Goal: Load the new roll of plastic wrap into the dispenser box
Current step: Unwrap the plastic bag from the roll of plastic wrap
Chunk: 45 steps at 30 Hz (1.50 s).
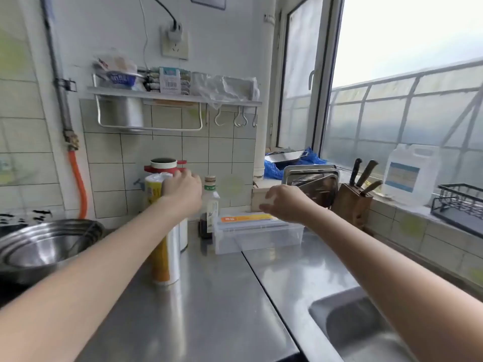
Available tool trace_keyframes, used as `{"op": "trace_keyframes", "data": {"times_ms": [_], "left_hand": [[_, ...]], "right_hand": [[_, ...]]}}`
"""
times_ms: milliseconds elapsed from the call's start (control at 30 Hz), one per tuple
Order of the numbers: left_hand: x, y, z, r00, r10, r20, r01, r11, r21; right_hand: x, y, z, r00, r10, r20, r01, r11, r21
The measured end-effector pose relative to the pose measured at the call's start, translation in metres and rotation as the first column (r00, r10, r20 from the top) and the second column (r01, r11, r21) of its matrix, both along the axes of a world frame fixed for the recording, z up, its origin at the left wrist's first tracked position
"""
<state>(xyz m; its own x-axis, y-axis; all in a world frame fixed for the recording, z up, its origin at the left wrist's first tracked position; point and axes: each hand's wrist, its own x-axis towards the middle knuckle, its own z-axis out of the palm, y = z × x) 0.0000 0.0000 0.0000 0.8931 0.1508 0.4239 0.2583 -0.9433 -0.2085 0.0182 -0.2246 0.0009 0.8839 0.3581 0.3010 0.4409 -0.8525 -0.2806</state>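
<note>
**Roll upright under the left hand, clear box under the right**

The roll of plastic wrap (163, 231) stands upright on the steel counter (214, 296), left of the frame's centre, its wrapper yellow and white. The left hand (181, 190) sits at the top of the roll with its fingers curled around the upper end, gripping it. The forearm crosses in front of the roll's middle, so only the top and the lower part show.

To the right, near the middle of the frame, the clear plastic dispenser box (258, 235) lies lengthwise on the counter against the tiled wall, an orange label along its top. The right hand (285, 202) hovers just over the box's right end. Its fingers point toward the box and are blurred; whether they touch or hold anything cannot be told.

Between roll and box stands a bottle (210, 205) with dark liquid in its bottom. Behind the roll is a red-and-white flask (164, 165). At the left edge sits a stack of steel bowls (44, 246); at lower right, the sink (366, 325). Right of the box, a knife block (352, 199) holds three knives, with metal trays (311, 176) leaning beside it. A white jug (407, 173) stands on the windowsill at right. In the upper left, a wall shelf (172, 96) carries packets and a plastic bag.
</note>
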Motion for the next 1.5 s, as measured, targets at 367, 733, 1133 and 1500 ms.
{"op": "trace_keyframes", "data": {"times_ms": [367,733,1133,1500], "left_hand": [[0.008,0.067,-0.017,0.999,0.007,0.045,0.003,0.974,-0.229],[-0.027,0.057,-0.021,0.986,0.035,0.161,-0.023,0.997,-0.072],[-0.079,0.01,-0.047,0.901,-0.233,0.366,0.31,0.936,-0.168],[-0.092,-0.027,-0.068,0.796,-0.159,0.584,0.567,0.533,-0.628]], "right_hand": [[0.002,0.018,-0.036,0.984,0.033,-0.177,0.02,0.956,0.292],[-0.012,0.048,-0.063,0.934,0.13,-0.333,0.025,0.905,0.424],[-0.059,0.058,-0.068,0.91,0.146,-0.387,0.011,0.927,0.376],[-0.059,0.026,-0.08,0.978,0.085,-0.192,-0.065,0.992,0.111]]}}
